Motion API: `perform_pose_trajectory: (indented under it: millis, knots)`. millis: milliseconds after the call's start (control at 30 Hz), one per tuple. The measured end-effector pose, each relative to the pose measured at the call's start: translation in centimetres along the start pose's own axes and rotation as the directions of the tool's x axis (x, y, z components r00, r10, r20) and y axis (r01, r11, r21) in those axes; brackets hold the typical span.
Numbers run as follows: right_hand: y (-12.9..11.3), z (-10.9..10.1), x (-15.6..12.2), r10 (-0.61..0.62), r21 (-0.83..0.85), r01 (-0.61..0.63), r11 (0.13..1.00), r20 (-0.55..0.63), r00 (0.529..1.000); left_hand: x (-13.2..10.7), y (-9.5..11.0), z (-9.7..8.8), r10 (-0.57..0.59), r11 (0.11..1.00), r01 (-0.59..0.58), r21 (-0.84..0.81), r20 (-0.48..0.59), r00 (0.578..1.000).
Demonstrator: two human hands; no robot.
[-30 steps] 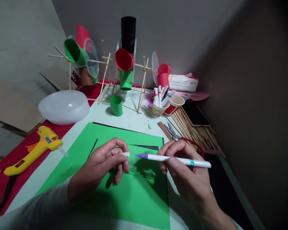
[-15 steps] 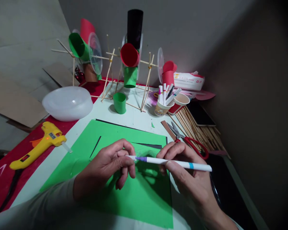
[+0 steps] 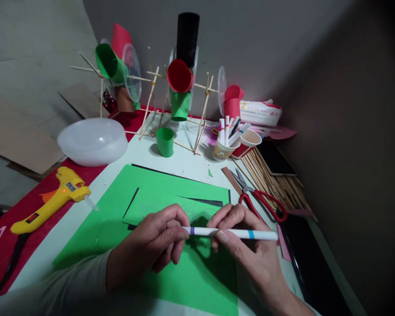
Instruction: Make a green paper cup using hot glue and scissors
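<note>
A white marker pen (image 3: 237,234) with a purple ring and a blue ring lies level between my two hands. My right hand (image 3: 246,245) pinches its barrel near the middle, thumb below and fingers above. At the other end my left hand (image 3: 161,237) grips the cap end between thumb and forefinger, hiding most of the cap. The purple tip is covered. Beneath both hands lie green sheets of paper (image 3: 145,267), with a smaller green piece (image 3: 164,199) on top and dark edges showing under it.
Left are a yellow glue gun (image 3: 55,197) and a clear plastic bowl (image 3: 92,142). Behind stand a stick frame (image 3: 204,109) with paper tubes and a green paper cup (image 3: 165,142). Right are a cup of markers (image 3: 224,151), red-handled scissors (image 3: 263,202) and wooden sticks (image 3: 266,175).
My hands have come closer together and slightly down. The marker's exposed purple tip has gone into the cap held in my left hand.
</note>
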State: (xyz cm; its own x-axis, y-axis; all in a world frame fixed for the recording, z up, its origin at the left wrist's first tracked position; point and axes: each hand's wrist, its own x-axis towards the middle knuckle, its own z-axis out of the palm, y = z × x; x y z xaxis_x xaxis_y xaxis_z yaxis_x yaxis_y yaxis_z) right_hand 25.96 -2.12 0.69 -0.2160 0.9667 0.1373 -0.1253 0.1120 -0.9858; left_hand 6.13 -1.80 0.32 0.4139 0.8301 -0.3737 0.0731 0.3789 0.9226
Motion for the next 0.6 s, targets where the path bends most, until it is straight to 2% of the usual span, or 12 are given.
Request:
perform_pose_trajectory:
  millis: [133,333,467,600]
  knots:
    - [0.9,0.6,-0.8,0.046,0.087,-0.041,0.995,-0.053,0.998,-0.4,0.0,0.5,-0.041,0.999,0.041,-0.028,-0.018,0.999]
    - [1.8,1.2,-1.3,0.043,0.081,-0.036,0.996,-0.088,0.995,-0.3,-0.5,0.4,-0.022,1.0,0.023,0.007,-0.038,0.999]
    - [1.4,1.2,-0.9,-0.008,0.041,0.012,0.999,-0.105,0.994,-0.2,-1.0,0.3,0.054,0.999,-0.054,0.008,-0.02,0.998]
    - [0.7,0.7,-0.3,-0.01,0.031,0.011,0.999,-0.035,0.999,-0.3,-1.2,0.3,0.183,0.982,-0.185,0.046,0.031,0.983]
